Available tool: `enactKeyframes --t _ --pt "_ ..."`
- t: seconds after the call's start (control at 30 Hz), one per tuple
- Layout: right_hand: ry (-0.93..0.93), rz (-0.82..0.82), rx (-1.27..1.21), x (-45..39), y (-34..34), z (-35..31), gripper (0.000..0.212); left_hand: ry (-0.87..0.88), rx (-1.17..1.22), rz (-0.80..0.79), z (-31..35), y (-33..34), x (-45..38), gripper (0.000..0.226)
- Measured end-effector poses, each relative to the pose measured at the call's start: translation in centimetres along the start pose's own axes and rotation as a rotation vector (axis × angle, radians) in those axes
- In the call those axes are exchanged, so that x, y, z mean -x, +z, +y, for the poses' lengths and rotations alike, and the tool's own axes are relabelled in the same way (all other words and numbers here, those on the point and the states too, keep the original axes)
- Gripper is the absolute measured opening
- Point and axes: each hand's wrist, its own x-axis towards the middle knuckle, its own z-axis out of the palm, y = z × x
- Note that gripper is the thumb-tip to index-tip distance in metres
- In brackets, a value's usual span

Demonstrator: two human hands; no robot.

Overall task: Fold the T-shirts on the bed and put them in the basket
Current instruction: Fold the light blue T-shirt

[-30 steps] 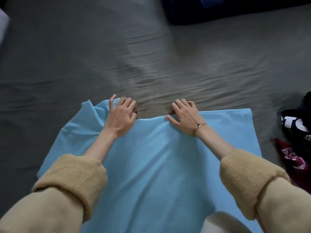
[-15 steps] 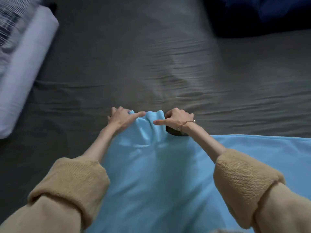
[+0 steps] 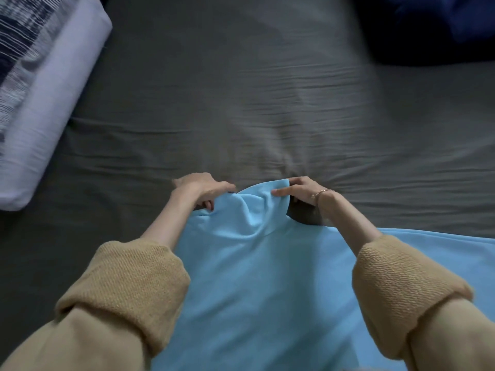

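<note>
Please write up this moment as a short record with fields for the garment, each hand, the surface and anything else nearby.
garment: light blue T-shirt, spread on the bed, far edge bunched up between the hands
left hand: left hand grips the bunched far edge
right hand: right hand pinches the same edge; bracelet on its wrist
surface: dark grey bed sheet, wrinkled
nearby: white rolled bedding at far left; dark blue fabric at far right
basket: not in view

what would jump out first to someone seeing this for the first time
The bright light blue T-shirt spread low in the middle of the dark grey bed draws the eye first. At its far edge the left hand and right hand grip the bunched fabric. A pale rolled bundle lies at the upper left.
</note>
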Motion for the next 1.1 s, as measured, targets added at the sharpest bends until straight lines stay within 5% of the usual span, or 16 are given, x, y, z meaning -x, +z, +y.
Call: enactKeyframes --t 0.07,0.27,0.5,0.8,0.9,1.1 --pt "-0.012 -0.018 -0.072 0.7 -0.4 -0.5 0.014 0.072 0.205 -0.044 -0.3 -0.3 -0.2 0.045" --pt "-0.025 0.032 -0.143 0.7 -1.1 -0.1 0.014 0.204 0.781 -0.104 -0.2 0.3 -0.2 0.006" --pt "-0.054 0.061 -0.195 0.9 -1.0 0.7 0.011 0.425 0.964 0.14 1.6 2.1 -1.3 0.024" --pt "-0.113 0.027 -0.222 0.3 -0.6 1.0 0.014 0.464 0.905 0.142 1.2 2.8 -3.6 0.025" --pt "-0.126 0.049 -0.238 0.1 -0.6 1.5 0.017 0.434 0.605 0.251 1.1 2.8 -4.4 0.023" --pt "-0.179 0.097 -0.278 -0.1 -0.1 1.7 0.02 0.309 0.52 0.486 3.0 3.5 -4.0 0.028"
